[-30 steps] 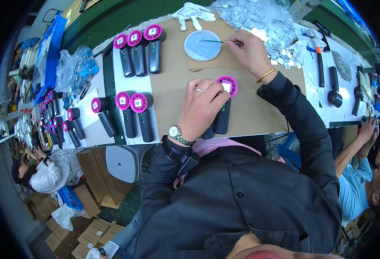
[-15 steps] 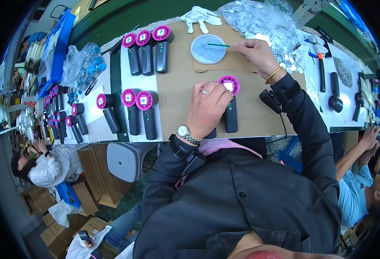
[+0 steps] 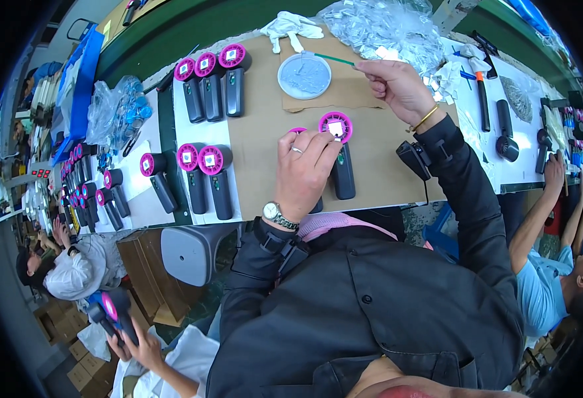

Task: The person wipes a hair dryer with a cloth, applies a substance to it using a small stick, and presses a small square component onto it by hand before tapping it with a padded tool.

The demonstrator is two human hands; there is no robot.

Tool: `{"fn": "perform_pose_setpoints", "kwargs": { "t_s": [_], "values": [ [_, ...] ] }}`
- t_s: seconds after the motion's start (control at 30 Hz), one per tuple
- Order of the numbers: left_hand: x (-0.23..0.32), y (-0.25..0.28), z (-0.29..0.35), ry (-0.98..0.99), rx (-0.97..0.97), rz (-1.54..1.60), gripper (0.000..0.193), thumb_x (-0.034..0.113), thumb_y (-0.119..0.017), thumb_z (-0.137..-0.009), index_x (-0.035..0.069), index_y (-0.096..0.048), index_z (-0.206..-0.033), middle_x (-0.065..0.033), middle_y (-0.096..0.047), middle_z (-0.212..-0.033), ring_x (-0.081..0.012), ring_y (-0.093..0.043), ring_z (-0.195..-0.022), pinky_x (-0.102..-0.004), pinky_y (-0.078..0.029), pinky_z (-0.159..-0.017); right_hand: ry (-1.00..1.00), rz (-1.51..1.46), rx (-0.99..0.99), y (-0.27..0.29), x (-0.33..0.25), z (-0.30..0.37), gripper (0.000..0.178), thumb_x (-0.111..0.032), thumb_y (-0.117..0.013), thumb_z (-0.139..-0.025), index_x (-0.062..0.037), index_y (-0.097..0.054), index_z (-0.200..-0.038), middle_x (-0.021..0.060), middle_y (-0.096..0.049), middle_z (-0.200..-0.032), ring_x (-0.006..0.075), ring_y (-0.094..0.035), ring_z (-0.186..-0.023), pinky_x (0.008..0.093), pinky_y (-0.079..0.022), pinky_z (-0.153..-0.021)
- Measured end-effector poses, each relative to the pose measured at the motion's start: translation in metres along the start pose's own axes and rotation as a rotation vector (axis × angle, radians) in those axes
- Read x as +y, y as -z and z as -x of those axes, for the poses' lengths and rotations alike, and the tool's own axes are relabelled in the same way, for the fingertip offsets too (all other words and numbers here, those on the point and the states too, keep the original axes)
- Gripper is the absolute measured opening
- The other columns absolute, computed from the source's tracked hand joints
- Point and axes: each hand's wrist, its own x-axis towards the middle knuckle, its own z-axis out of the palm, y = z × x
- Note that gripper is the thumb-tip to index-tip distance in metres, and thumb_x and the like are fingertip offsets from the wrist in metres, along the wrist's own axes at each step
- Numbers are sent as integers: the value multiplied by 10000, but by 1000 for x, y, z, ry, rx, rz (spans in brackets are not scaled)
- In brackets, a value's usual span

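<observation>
My right hand [image 3: 392, 85] pinches the end of a thin green stick [image 3: 334, 59]. The stick's other end is at the far rim of a round white dish [image 3: 304, 94] smeared with a clear, gel-like substance. My left hand [image 3: 304, 169] is closed, fingers bent, its fingertips beside the white square on a black handheld fan [image 3: 343, 174] with a pink head. Whatever those fingertips hold is hidden. Beneath this hand lies a second pink-headed fan [image 3: 297, 130], mostly covered.
Several pink-headed fans [image 3: 220, 196] lie in rows to the left. A white glove [image 3: 292, 28] and a clear bag of small pieces [image 3: 387, 30] lie at the back. Rightward are an orange-and-black tool [image 3: 482, 99] and a black fan [image 3: 505, 129]. Co-workers sit on both sides.
The stick's tip has moved from inside the dish to its far rim. My left hand has shifted slightly, showing the second fan's pink edge. At lower left, a co-worker's hands now hold up fans.
</observation>
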Motion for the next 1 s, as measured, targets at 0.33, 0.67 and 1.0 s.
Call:
{"fn": "perform_pose_setpoints", "kwargs": {
  "t_s": [0.33,0.67,1.0],
  "values": [
    [3,4,-3,25,12,65,230,102,-751,-868,72,-714,-1093,-50,-704,-1117,-240,-661,-1062,-436,-435,-968,-5,-81,-7,-5,-4,2,120,-145,-759,-984,-31,-723,-977,-64,-519,-789,38,-427,-657,231,-339,-576],
    [-56,20,-19,507,270,223,124,77,-755,-921,25,-705,-1023,-120,-732,-987,-319,-662,-952,-427,-510,-840,20,148,73,-3,6,2,177,-167,-767,-976,-5,-775,-1047,-79,-512,-725,36,-412,-618,224,-322,-569],
    [-91,-2,-20,703,172,366,112,97,-735,-938,8,-681,-982,-133,-770,-1017,-295,-679,-957,-412,-532,-865,45,168,114,-8,3,2,222,-186,-790,-961,5,-779,-1073,-82,-525,-729,29,-413,-624,216,-317,-571]
  ]
}}
